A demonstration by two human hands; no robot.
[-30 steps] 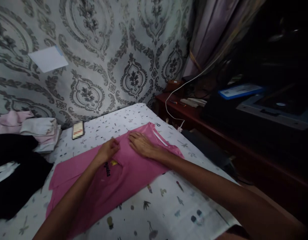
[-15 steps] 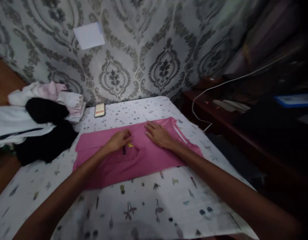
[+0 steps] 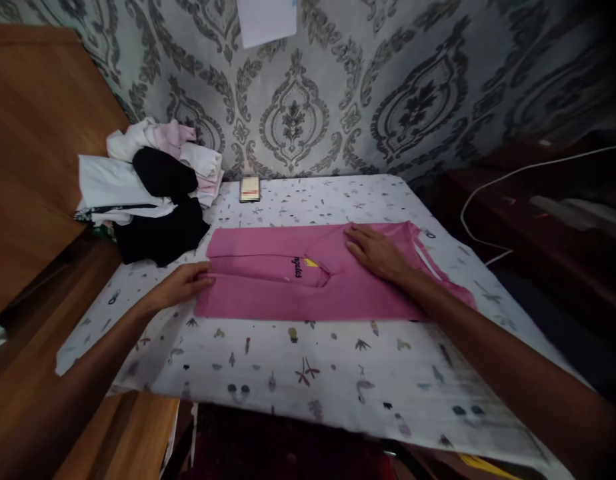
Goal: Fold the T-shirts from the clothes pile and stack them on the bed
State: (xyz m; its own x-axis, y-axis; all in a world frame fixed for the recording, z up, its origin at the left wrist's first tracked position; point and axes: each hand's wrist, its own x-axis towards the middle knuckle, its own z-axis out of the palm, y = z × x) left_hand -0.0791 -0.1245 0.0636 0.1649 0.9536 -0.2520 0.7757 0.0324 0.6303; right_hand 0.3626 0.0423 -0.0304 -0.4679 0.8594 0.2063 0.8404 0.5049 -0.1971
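Observation:
A pink T-shirt (image 3: 268, 303) lies partly folded across the printed white sheet, with black lettering and a yellow patch showing near its middle. At its left end, my left hand (image 3: 183, 285) pinches the edge of the fabric between thumb and fingers. My right hand (image 3: 375, 252) rests flat on the right half of the shirt, fingers stretched out. A white strip runs along the shirt's right end.
A heap of clothes (image 3: 163, 200), black, white and pale pink, sits at the back left beside a wooden panel (image 3: 33, 160). A small framed card (image 3: 249, 189) stands by the patterned wall. On the right, a white cable (image 3: 468, 213) crosses dark red furniture.
My left hand has moved from the shirt's middle to its left edge and taken hold there. The shirt lies flatter. My right hand stays on the fabric, while the view has turned left.

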